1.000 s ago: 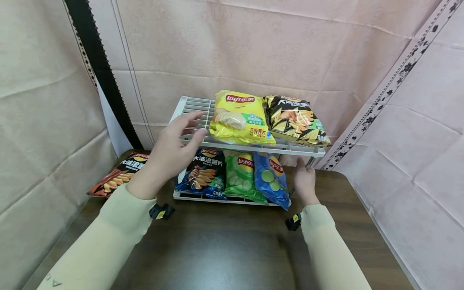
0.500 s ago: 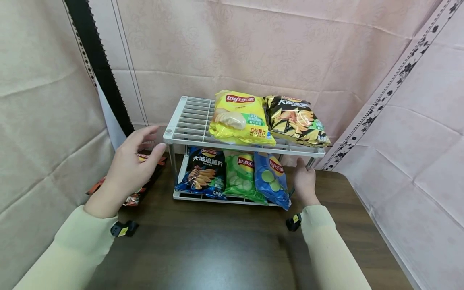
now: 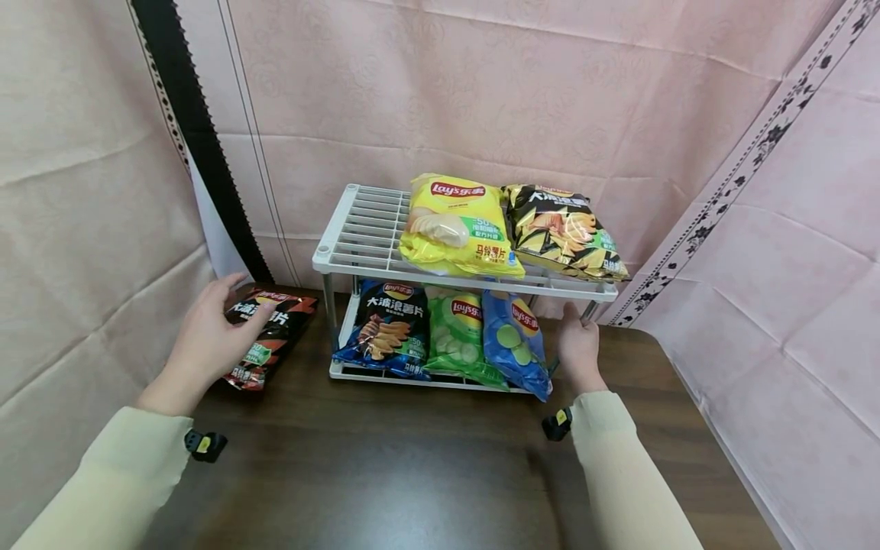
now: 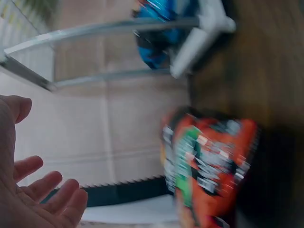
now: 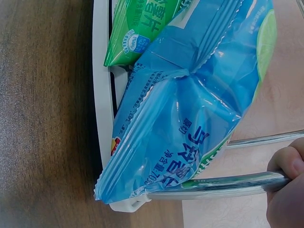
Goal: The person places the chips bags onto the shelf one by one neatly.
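Observation:
My left hand (image 3: 209, 336) hovers at the black-and-red chip bag (image 3: 271, 336) lying on the table left of the rack, covering part of it. In the left wrist view its fingers (image 4: 57, 192) are loosely spread with nothing between them, and the bag is blurred. On the other side, my right hand (image 3: 577, 347) grips the front right metal post (image 5: 228, 186) of the white two-tier rack (image 3: 371, 263). Beside that post a blue chip bag (image 3: 514, 340) leans over the lower shelf's edge, next to a green chip bag (image 3: 459, 332) and a dark blue one (image 3: 386, 328).
A yellow chip bag (image 3: 459, 225) and a black-and-gold chip bag (image 3: 567, 229) lie on the top shelf, whose left slats are bare. The brown wooden table (image 3: 385, 466) extends in front. Pale cloth (image 3: 481, 92) hangs behind and at both sides.
My left hand has moved left and down from beside the upper shelf to the black-and-red bag. My right hand stays on the post, and the bags have not moved.

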Action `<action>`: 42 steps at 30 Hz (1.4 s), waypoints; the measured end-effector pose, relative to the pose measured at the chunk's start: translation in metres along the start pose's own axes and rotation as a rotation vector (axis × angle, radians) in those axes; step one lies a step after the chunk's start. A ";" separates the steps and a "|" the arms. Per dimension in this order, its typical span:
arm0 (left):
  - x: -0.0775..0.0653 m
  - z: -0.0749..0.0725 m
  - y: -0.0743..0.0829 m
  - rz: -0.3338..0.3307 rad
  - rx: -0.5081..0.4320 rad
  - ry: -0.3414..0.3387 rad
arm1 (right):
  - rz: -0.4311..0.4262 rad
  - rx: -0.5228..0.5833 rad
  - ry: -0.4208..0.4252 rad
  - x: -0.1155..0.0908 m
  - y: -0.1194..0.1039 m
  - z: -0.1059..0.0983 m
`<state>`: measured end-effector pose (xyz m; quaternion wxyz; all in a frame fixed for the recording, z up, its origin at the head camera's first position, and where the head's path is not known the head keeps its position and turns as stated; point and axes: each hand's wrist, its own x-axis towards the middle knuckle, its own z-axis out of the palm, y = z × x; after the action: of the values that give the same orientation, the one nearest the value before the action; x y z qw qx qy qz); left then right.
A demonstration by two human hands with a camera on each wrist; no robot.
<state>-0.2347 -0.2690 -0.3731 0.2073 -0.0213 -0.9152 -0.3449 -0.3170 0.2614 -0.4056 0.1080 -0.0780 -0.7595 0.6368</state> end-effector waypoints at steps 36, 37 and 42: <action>-0.002 0.037 -0.084 -0.270 0.285 -0.326 | 0.010 0.044 -0.028 -0.002 -0.003 0.000; -0.003 0.038 -0.085 -0.273 0.292 -0.343 | 0.013 0.049 -0.031 -0.002 -0.003 -0.001; -0.005 0.041 -0.089 -0.255 0.315 -0.396 | 0.007 0.043 -0.017 -0.001 -0.002 -0.001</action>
<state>-0.2616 -0.3098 -0.4582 -0.0200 0.0595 -0.9755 -0.2109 -0.3157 0.2612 -0.4032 0.1008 -0.0728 -0.7462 0.6540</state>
